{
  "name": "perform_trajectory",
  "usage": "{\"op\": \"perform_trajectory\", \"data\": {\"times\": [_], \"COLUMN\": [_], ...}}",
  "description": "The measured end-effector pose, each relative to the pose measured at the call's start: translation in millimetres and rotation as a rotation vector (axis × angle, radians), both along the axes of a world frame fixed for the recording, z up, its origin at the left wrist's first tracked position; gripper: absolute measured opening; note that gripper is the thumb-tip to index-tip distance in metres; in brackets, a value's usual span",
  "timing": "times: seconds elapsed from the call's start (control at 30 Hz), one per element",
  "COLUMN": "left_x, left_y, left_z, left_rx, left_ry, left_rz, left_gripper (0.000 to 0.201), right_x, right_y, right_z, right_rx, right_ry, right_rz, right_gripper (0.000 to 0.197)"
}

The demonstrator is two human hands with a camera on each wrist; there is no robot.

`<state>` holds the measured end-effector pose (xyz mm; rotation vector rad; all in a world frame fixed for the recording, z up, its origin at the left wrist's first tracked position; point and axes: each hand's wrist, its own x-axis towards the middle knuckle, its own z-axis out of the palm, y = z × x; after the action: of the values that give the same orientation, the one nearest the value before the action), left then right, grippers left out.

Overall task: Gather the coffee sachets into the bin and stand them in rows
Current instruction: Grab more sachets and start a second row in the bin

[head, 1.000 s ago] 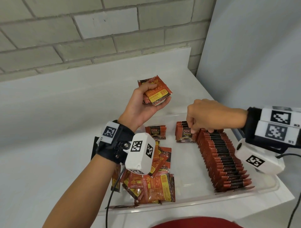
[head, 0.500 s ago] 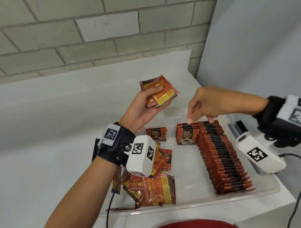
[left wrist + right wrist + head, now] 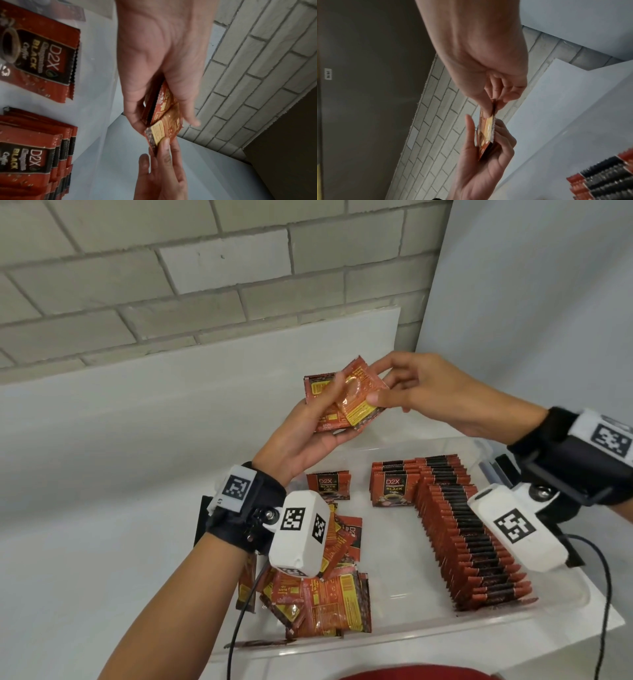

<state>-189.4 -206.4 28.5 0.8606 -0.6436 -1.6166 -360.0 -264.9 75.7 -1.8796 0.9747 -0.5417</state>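
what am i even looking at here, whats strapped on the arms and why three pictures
A person is sorting coffee sachets with bare hands. The white boxes strapped to the wrists are cameras; a third camera sits on the head. So the wide picture looks down from the head, and the other two look along each hand toward the fingers.

The left hand holds a small stack of sachets, and the right hand pinches the top sachet of that stack.

Below them a clear plastic bin sits on a white table. In it are a long row of standing sachets on the right and a loose pile on the left.
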Motion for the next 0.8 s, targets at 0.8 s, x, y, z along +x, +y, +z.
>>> {"op": "perform_trajectory", "data": {"times": [0.8], "left_x": [0.9], "left_y": [-0.9], "left_z": [1.4], "left_rx": [-0.062], "left_ry": [0.13], "left_rz": [0.105], "left_gripper": [0.019], "right_x": [1.6], "right_y": [12.0], "right_z": [-1.1], "right_rx": [0.028], "right_ry": [-0.24], "right_rz": [-0.185], "right_gripper": [0.018]}}
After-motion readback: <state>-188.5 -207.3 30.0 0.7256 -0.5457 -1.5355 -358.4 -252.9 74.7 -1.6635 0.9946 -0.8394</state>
